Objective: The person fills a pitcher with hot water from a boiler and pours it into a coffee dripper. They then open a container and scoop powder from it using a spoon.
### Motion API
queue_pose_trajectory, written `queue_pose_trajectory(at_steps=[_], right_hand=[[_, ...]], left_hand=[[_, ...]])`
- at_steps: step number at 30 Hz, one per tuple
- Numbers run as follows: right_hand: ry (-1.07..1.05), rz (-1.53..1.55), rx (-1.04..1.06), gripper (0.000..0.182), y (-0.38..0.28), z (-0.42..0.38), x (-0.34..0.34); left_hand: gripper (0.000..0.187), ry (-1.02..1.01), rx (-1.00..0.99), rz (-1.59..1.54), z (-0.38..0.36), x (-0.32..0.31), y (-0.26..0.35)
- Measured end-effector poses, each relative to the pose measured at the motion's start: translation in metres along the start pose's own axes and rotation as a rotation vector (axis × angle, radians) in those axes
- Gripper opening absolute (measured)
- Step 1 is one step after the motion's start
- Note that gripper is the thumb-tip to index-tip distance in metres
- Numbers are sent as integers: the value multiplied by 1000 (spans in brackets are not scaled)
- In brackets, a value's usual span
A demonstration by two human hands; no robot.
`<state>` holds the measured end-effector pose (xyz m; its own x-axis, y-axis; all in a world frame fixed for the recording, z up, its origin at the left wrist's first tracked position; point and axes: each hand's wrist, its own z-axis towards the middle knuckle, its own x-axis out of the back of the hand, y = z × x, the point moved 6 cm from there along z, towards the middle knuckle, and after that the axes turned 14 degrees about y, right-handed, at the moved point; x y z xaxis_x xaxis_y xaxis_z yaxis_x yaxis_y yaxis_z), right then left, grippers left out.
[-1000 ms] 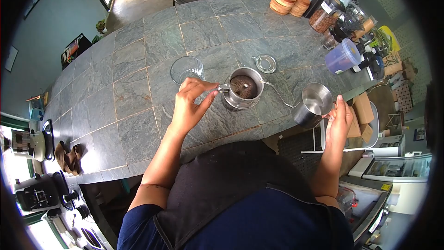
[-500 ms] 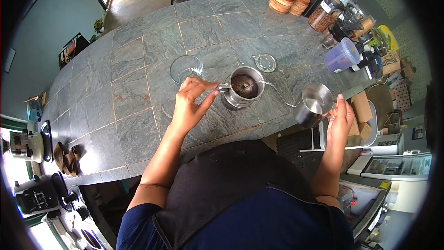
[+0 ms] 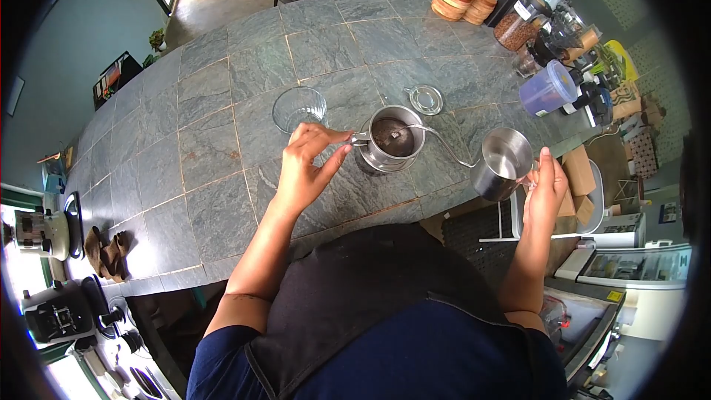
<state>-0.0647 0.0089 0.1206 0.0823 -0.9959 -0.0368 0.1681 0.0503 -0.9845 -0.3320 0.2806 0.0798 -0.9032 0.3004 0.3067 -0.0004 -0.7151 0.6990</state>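
Currently: kettle (image 3: 502, 167) spout (image 3: 443, 140) over metal cup (image 3: 376, 151)

Head view: L hand (image 3: 305, 163) pinches cup's handle, cup on desk (image 3: 207, 148); R hand (image 3: 546, 187) grips kettle's handle, kettle held rt of cup, spout tip above cup's dark contents. Clear glass (image 3: 300, 111) behind-left of cup, sm. round lid (image 3: 426, 100) behind-right.

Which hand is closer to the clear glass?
The left. The left hand is just on the near side of the glass, holding the cup. The right hand is well off to the right, beyond the cup, holding the kettle.
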Motion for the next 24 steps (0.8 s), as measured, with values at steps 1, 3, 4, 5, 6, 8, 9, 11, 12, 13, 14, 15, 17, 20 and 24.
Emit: queue_pose_trajectory(at_steps=[1, 3, 4, 5, 6, 8, 9, 11, 12, 13, 14, 15, 17, 20, 24], right_hand=[[9, -11, 3, 35, -2, 0, -2], [15, -21, 7, 35, -4, 0, -5], [5, -7, 5, 35, -4, 0, -6], [-4, 7, 3, 35, -4, 0, -7], [-6, 7, 3, 35, -4, 1, -6], [-38, -4, 5, 31, -3, 4, -4], [-38, -5, 5, 31, -3, 5, -3], [-39, 4, -2, 30, -1, 7, -1], [-39, 2, -3, 30, 0, 8, 2], [-46, 3, 16, 29, 1, 10, 5], [-54, 3, 36, 27, 0, 11, 6], [-53, 2, 35, 27, -1, 10, 5], [21, -38, 24, 37, -5, 6, 5], [27, -48, 9, 37, -3, 6, 9], [10, -69, 15, 37, -11, 0, 10]], left_hand=[[18, 3, -3, -4, 0, 0, 0], [20, 15, -11, -8, 0, 0, 0], [22, 26, -18, -13, 0, 0, 0], [22, 28, -18, -12, 0, 0, 0], [22, 25, -12, -12, 0, 0, 1], [22, 22, -5, -13, 0, 0, 0], [22, 22, -9, -15, 0, 0, -1], [22, 21, -13, -17, 0, 0, -2], [23, 23, -16, -18, 0, 0, -2], [23, 24, -20, -19, 0, 0, -2], [23, 23, -20, -20, 0, -1, -2], [23, 22, -21, -21, 0, -1, -2], [24, 20, -21, -20, -1, -1, -3], [24, 19, -21, -19, -1, -1, -3], [24, 19, -12, -22, -1, 0, -2]])
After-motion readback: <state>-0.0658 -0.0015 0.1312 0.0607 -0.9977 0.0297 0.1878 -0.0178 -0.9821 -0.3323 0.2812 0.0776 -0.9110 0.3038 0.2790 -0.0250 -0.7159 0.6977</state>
